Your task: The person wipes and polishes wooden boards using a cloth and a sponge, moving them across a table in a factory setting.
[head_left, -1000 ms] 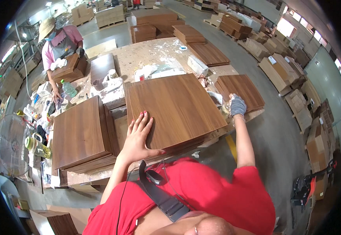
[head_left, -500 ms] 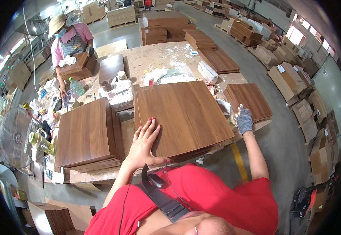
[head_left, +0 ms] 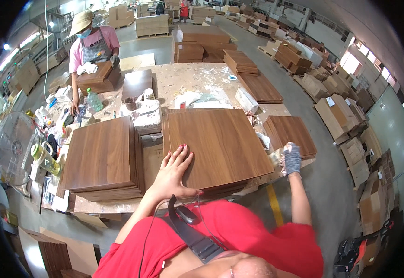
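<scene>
Big woodworking shop, concrete floor, pallets of stacked board all around. Paint-spattered workbench (head_left: 197, 83) in the centre.

Walnut-veneer panel (head_left: 218, 143) tops a stack at the near edge of the bench, toward its right end. It lies flat, face up, nearly square. Grain and the slightly longer axis run from the near edge toward the far edge, skewed a little so the far end leans left.

Left hand (head_left: 174, 173) is open, fingers spread, palm flat on the panel's near-left corner. Nails painted red.

Right hand (head_left: 291, 158) wears a grey knit glove and is closed around a small pale block (head_left: 276, 157), at the panel's right edge near the near-right corner. Can't tell if the block touches the wood.

Second panel stack (head_left: 102, 155) sits just left, at the near-left end of the bench, grain running the same way. Cups, rags and a white box fill the middle. Fan (head_left: 14, 148) stands off the left end.

Another person (head_left: 93, 41) at the far-left corner rests a gloved hand and a cloth on a dark board.
</scene>
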### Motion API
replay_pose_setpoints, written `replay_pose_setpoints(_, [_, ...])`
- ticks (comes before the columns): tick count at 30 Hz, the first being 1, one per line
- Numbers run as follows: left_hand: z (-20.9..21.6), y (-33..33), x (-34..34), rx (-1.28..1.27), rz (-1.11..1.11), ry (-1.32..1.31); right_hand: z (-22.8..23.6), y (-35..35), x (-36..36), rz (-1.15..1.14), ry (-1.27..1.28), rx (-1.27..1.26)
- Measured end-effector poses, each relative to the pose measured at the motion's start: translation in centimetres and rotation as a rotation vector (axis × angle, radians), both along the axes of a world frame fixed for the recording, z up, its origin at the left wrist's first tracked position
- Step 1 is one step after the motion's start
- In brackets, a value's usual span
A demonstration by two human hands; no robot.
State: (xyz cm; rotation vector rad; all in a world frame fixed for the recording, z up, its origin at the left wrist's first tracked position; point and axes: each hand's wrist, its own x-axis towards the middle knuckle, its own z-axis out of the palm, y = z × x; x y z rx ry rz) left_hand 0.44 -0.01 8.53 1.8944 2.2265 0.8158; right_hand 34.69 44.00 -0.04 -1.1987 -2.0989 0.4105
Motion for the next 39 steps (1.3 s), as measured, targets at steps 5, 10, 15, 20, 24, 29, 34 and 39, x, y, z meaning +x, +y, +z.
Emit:
replay_pose_setpoints(5, [0.6, -0.6, 0.3, -0.017, 0.011, 0.014, 2.3, -0.3, 5.5, 0.17, 1.011, -0.275])
replay_pose_setpoints(10, [0.6, 0.0, 0.1, -0.029, -0.027, 0.022, -4.0, -1.8, 10.8, 0.261, 1.428, -0.712])
replay_pose_setpoints(15, [0.5, 0.0, 0.1, -0.02, -0.012, 0.029, -5.2, -2.4, 11.2, 0.315, 1.406, -0.772])
replay_pose_setpoints(20, [0.8, 0.4, 0.2, -0.054, -0.013, 0.03, 5.0, -6.6, 8.3, -0.048, 0.953, 0.112])
replay_pose_setpoints(24, [0.6, 0.5, 0.2, -0.041, -0.018, 0.027, 12.6, -12.8, 5.0, -0.161, 0.482, 0.395])
replay_pose_setpoints(29, [0.7, 0.6, 0.3, -0.039, -0.019, 0.025, 9.7, -8.6, 10.9, -0.023, 0.948, 0.25])
replay_pose_setpoints(34, [0.6, 0.1, 0.4, -0.037, -0.007, 0.037, 3.6, -6.9, 10.9, -0.03, 1.544, -0.619])
replay_pose_setpoints(39, [0.6, 0.6, 0.0, -0.036, -0.035, 0.018, -11.1, 2.5, 16.8, 0.286, 1.279, -0.511])
